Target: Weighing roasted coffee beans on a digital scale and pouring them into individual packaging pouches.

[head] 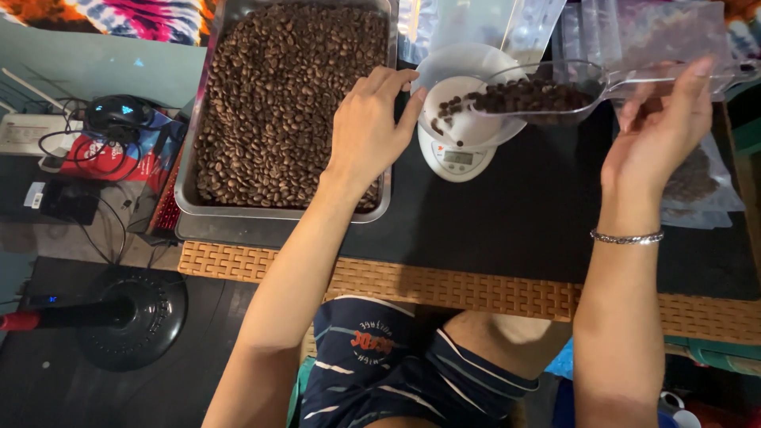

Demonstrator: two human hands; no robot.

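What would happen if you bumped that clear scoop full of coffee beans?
The clear plastic scoop looks thin and light, so it would probably tip easily. Its beans are small, loose and rounded, so they would likely spill and roll. The right hand holds only its handle, so it may wobble.

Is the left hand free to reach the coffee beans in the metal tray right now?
Probably yes. The left hand holds nothing and hovers over the right edge of the metal tray, whose coffee beans lie uncovered. The right hand holds the clear scoop over the scale, out of the way.
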